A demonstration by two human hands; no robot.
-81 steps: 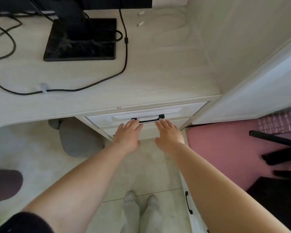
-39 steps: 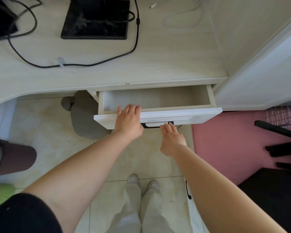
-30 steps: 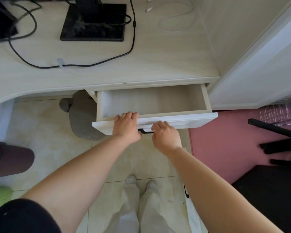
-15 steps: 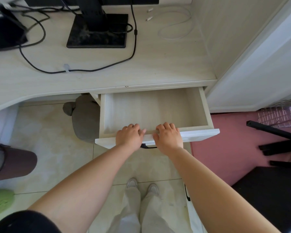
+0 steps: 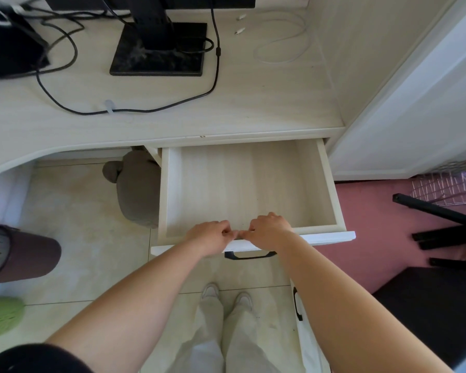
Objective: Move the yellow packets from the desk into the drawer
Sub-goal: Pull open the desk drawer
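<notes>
Fingers of left hand (image 5: 209, 236) and right hand (image 5: 269, 229) curled over front edge of open, bare drawer (image 5: 326, 181).

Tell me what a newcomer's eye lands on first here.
The open drawer at centre, pulled out from under the desk and bare inside. Then the left hand and right hand, side by side on its front edge. No yellow packets are in view.

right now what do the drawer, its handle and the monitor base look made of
Drawer: pale wood-grain board, probably laminate, matte, faint streaks along the bottom.
Handle: black bar, likely metal or plastic; too small to tell.
Monitor base: black glossy slab, reflective and dusty, maybe glass or polished plastic.
</notes>
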